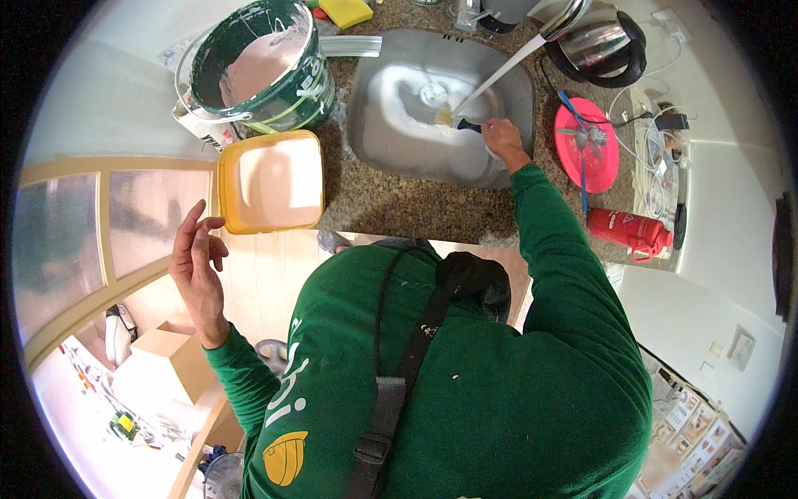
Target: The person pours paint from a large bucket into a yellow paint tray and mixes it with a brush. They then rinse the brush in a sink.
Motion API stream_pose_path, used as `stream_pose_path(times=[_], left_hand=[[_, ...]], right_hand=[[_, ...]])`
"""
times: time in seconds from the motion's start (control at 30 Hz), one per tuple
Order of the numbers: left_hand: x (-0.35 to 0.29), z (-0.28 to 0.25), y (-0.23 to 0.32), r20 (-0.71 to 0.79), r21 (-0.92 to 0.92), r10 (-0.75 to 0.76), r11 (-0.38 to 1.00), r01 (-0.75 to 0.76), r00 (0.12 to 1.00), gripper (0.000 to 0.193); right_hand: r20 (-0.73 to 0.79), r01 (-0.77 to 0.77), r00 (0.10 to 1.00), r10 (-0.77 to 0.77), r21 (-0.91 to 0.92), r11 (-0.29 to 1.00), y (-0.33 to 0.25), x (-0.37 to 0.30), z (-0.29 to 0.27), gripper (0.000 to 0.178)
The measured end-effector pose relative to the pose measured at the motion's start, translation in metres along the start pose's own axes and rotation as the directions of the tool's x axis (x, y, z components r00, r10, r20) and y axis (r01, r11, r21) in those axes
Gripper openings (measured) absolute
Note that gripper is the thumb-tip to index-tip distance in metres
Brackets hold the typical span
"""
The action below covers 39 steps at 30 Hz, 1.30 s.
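Observation:
My right hand (504, 141) is closed round the dark handle of a paintbrush (467, 125) over the sink (391, 158). Its pale bristles sit in the stream of water (499, 76) that falls from the tap (565, 18). Milky, foamy water lies around the drain. My left hand (199, 258) is raised at the left with its fingers loosely apart and nothing in them. Closest to it is a yellow tub (223, 187) of pale pink paint, at the counter's left edge. Behind the tub stands a green bucket (320, 87) with more pale paint inside.
On the granite counter (407, 212), right of the sink, are a pink plate (586, 170) with cutlery, a red bottle (628, 231), a kettle (603, 50) and loose cables (657, 166). A yellow sponge (347, 12) lies at the back. A glazed door (158, 216) stands at the left.

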<state>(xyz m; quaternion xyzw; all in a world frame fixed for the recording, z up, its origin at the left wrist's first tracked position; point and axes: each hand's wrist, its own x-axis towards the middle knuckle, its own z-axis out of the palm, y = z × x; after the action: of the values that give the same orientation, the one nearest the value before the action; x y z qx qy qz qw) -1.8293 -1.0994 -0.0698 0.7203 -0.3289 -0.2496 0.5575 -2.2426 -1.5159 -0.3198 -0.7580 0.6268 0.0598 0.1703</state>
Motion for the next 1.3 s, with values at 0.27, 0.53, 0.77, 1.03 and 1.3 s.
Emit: stream_pose_path(times=[0.27,0.53,0.77,1.03,1.3], left_hand=[[-0.006,0.0,-0.002,-0.011,0.002,0.013,1.0,-0.013,1.0,0.035],[-0.008,-0.002,0.006,-0.015,0.04,0.0,0.999,0.001,1.0,0.036],[-0.011,-0.006,0.006,-0.014,0.084,0.005,0.996,-0.004,1.0,0.038],[-0.015,-0.009,0.006,-0.029,0.078,0.028,0.997,-0.025,0.999,0.036],[-0.019,-0.013,0.001,-0.041,0.083,0.025,0.996,-0.022,0.999,0.036]], right_hand=[[-0.022,0.068,0.997,-0.068,-0.004,0.998,0.002,0.003,0.0,0.04],[-0.173,0.022,0.985,-0.005,0.096,0.995,-0.018,0.015,0.0,0.038],[-0.156,0.032,0.988,-0.011,0.127,0.991,-0.027,-0.001,-0.007,0.032],[-0.047,0.131,0.99,-0.13,0.008,0.991,-0.041,-0.039,-0.021,0.037],[-0.059,0.085,0.994,-0.088,-0.054,0.995,-0.047,-0.042,-0.027,0.036]])
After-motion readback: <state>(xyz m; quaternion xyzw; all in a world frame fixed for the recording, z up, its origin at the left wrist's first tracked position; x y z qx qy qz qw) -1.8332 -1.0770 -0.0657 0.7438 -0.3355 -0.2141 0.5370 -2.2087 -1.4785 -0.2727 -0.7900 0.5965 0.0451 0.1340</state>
